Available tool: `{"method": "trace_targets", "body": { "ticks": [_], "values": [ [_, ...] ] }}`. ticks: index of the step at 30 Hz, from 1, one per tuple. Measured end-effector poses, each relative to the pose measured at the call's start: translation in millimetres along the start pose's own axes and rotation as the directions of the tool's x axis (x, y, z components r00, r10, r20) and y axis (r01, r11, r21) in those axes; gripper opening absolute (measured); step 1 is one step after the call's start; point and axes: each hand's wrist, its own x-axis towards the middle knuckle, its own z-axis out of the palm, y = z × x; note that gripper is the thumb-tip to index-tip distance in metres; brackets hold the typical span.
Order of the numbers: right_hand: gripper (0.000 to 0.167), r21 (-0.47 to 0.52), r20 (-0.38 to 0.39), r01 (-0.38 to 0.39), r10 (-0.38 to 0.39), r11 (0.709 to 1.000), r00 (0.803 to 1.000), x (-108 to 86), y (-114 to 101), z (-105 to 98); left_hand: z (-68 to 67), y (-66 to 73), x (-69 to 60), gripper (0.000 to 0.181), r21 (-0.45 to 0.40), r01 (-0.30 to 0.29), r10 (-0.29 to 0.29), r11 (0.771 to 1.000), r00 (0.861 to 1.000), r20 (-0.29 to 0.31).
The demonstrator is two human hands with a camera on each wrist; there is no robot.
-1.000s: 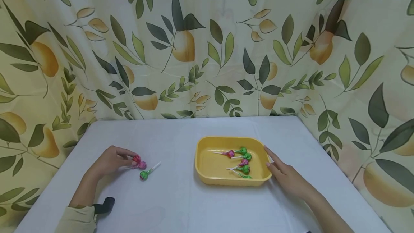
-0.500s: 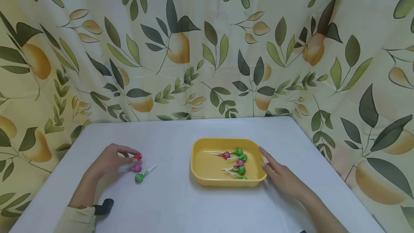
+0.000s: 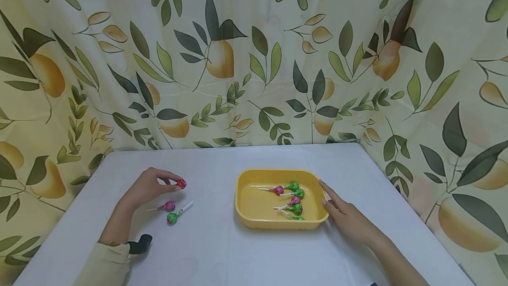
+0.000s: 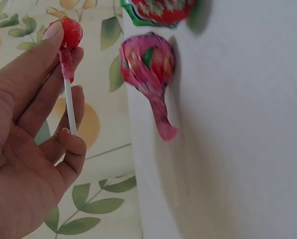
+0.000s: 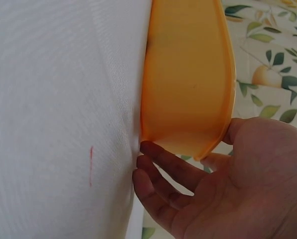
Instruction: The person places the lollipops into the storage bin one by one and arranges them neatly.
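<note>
My left hand [image 3: 150, 187] pinches a red-wrapped lollipop [image 3: 181, 184] by its head between thumb and fingers, above the table. In the left wrist view its white stick [image 4: 70, 107] points down past the palm. Below that hand a pink lollipop [image 3: 169, 206] lies on the cloth, beside a green one [image 3: 172, 218] whose stick points up and right. My right hand [image 3: 351, 220] rests against the right end of a yellow tray [image 3: 246, 197], its fingertips at the rim and outer wall. Several green and pink lollipops [image 3: 294, 208] lie in the tray's right half.
A white cloth [image 3: 206, 250] covers the table. Behind it and at its sides hangs a curtain [image 3: 246, 109] printed with fruit and leaves. A black strap [image 3: 140, 244] is on my left wrist, by a pale sleeve [image 3: 105, 261].
My left hand has lifted the red lollipop off the spot next to the pink one and moved it up and right. My right hand stays at the tray's end.
</note>
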Motion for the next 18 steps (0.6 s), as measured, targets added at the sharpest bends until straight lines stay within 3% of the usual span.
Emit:
{"method": "trace_targets", "body": {
  "ticks": [4, 18],
  "values": [
    [0.062, 0.001, 0.002, 0.000, 0.000, 1.000, 1.000, 0.4, 0, 0, 4.0, 7.3, 6.6, 0.022, -0.013, 0.016, -0.016, 1.000, 1.000, 0.014],
    [0.062, -0.003, -0.005, 0.016, -0.016, 1.000, 1.000, 1.1, 4, 1, 24.2, 27.8, 27.0, 0.022, -0.053, -0.055, 0.056, 0.997, 0.998, 0.030]
  ]
}}
